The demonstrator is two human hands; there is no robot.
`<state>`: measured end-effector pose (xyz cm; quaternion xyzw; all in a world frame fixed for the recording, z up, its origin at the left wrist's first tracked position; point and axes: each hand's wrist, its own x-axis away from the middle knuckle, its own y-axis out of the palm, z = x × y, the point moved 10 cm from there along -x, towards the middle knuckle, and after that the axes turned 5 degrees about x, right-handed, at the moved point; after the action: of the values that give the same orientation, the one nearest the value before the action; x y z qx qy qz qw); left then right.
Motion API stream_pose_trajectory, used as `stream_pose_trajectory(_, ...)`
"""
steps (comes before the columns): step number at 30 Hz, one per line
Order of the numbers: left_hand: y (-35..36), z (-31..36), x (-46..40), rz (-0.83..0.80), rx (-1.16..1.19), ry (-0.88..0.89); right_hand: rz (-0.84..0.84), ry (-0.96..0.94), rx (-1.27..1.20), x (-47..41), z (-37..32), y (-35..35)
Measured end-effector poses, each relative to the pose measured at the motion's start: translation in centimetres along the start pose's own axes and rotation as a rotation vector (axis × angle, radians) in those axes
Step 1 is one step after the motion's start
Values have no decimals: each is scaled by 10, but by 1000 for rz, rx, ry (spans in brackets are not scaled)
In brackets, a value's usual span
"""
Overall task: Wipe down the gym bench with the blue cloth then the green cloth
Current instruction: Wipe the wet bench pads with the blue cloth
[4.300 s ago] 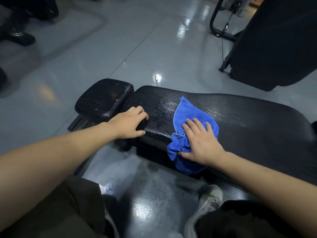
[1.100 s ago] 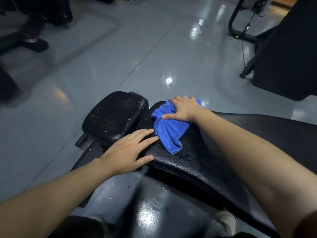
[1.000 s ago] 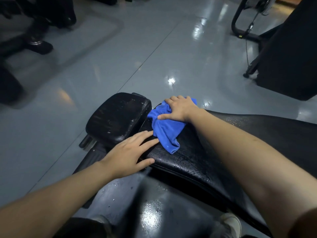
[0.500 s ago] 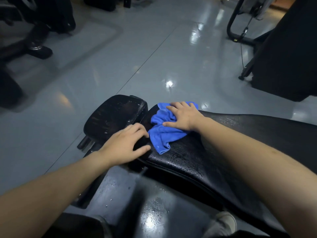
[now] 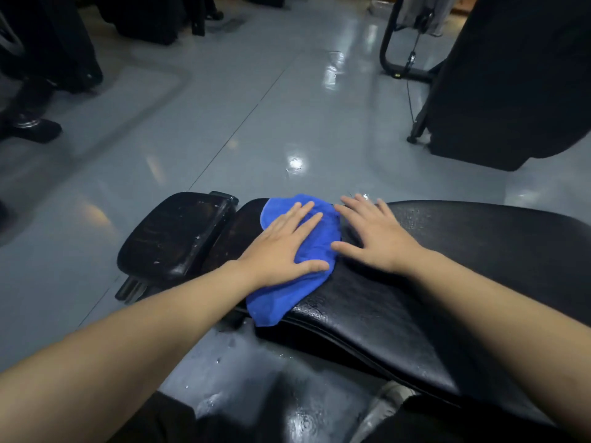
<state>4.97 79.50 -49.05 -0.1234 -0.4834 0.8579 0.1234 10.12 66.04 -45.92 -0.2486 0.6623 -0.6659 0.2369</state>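
I see a bright blue cloth (image 5: pixel 307 251) on the glossy black counter (image 5: pixel 463 251), whose vinyl shows a fine crackled grain. The smaller pad (image 5: pixel 174 233) to the left is black too. The floor (image 5: pixel 256 123) is shiny grey-blue.

dim, overhead glare on glossy floor (image 5: pixel 295 163) | edges bowed, perhaps slightly blurred

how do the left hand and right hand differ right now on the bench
The left hand lies flat on the blue cloth, pressing it onto the gym bench; the right hand lies on the bare black pad beside the cloth. The left hand's fingers are close together; the right hand's are spread wider. The right hand reaches nearer the pad's far edge. Both are open, palm down, fingers pointing away from the person.
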Motion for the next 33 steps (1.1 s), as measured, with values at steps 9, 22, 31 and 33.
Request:
stream_pose_trajectory(9, 29, -4, -31, -40, -29, -33, -120, 62, 154, 19, 32, 28)
stream_pose_trajectory(22, 21, -14, 25, 5, -33, -121, -148, 19, 159, 2, -3, 39)
stream_pose_trajectory(31, 32, 1, 78, -134, -130, 52, -139, 29, 171, 3, -5, 38)
stream_pose_trajectory(33, 32, 1, 82, -195, -143, 139, -137, 27, 167, 4, -5, 38)
